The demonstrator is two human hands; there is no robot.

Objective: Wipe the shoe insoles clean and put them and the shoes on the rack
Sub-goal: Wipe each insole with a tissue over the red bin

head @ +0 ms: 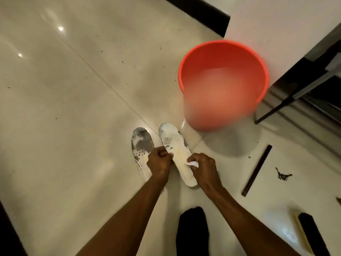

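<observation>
Two dirty white insoles lie side by side on the pale tiled floor. The left insole (141, 145) has grey worn patches; its heel end is hidden under my left hand (160, 162). The right insole (177, 148) is whiter with yellowish staining. My left hand is closed and pinches the right insole's left edge near its middle. My right hand (203, 168) grips a small white wipe (192, 164) and presses it on the right insole's right side. No shoes are in view.
An orange bucket (224, 52) stands just beyond the insoles to the right. A dark metal rack frame (295, 95) is at the far right. A dark strip (257, 169), a brush (311, 235) and small debris lie on the floor at right. A dark-socked foot (192, 231) is below.
</observation>
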